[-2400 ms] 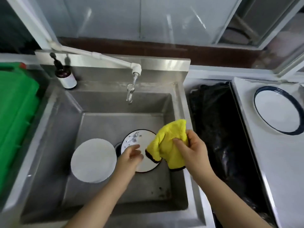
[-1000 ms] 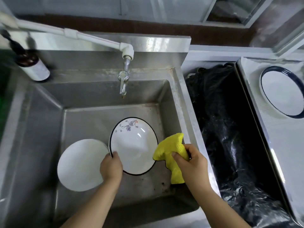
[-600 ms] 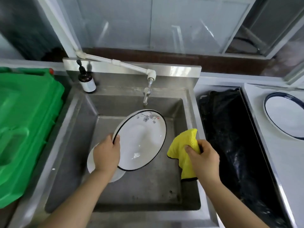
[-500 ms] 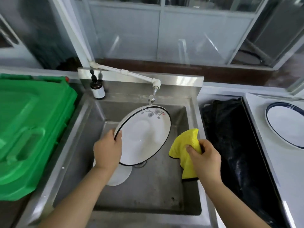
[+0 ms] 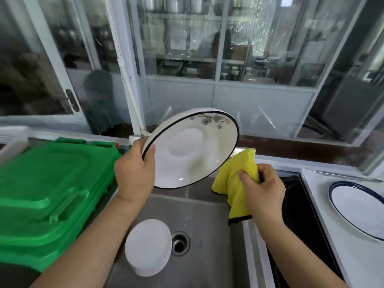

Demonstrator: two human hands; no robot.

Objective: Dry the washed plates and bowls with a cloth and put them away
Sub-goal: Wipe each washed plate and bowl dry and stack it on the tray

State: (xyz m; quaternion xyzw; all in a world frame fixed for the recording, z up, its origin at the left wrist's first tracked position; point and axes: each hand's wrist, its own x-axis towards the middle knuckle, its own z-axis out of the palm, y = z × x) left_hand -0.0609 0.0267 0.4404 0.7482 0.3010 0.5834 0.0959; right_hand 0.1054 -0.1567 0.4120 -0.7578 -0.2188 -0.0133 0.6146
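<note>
Plate [image 5: 193, 150] with black rim and small flower print held up above the sink [image 5: 209, 221], tilted, inner face toward the camera. Left hand [image 5: 135, 173] grips its left edge, thumb over the rim on the inner face, other fingers behind. Right hand [image 5: 262, 190] clutches a bunched yellow cloth [image 5: 232, 183], thumb pressed on top; cloth hangs below the fist, its upper corner just beside the plate's lower right edge, contact unclear. 1 white plate [image 5: 148, 249] lies in the sink bottom near the left wall, just beside the drain [image 5: 179, 243]. Green plastic bin lid [image 5: 49, 190] sits left of the sink. Black bag [image 5: 299, 206] fills the gap right of the sink. 1 blue-rimmed plate [image 5: 359, 209] lies flat at the right edge of the white worktop [image 5: 324, 221]. Glass partition [image 5: 207, 48] behind.
</note>
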